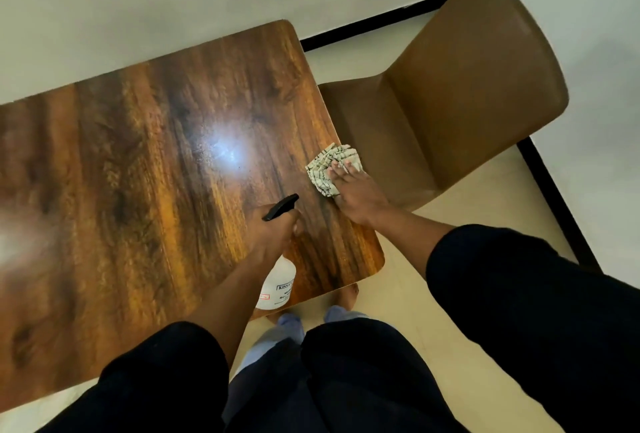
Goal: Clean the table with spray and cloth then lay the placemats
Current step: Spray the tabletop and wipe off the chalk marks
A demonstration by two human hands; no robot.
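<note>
- The left hand [273, 232] gripped the neck of the spray bottle [277, 285], with its fingers curled round it under the black trigger head [280, 207].
- The bottle was white with a printed label, and it was held tilted above the near right part of the table [138, 155].
- The right hand [353, 193] lay flat with straight fingers on the cloth [329, 164] and pressed it on the table.
- The cloth was pale with dark check lines, crumpled, and it sat at the right edge of the wooden top.
- A brown chair [467, 86] stood just beside that edge.
- A bright reflection of light showed on the glossy top, left of the cloth.
</note>
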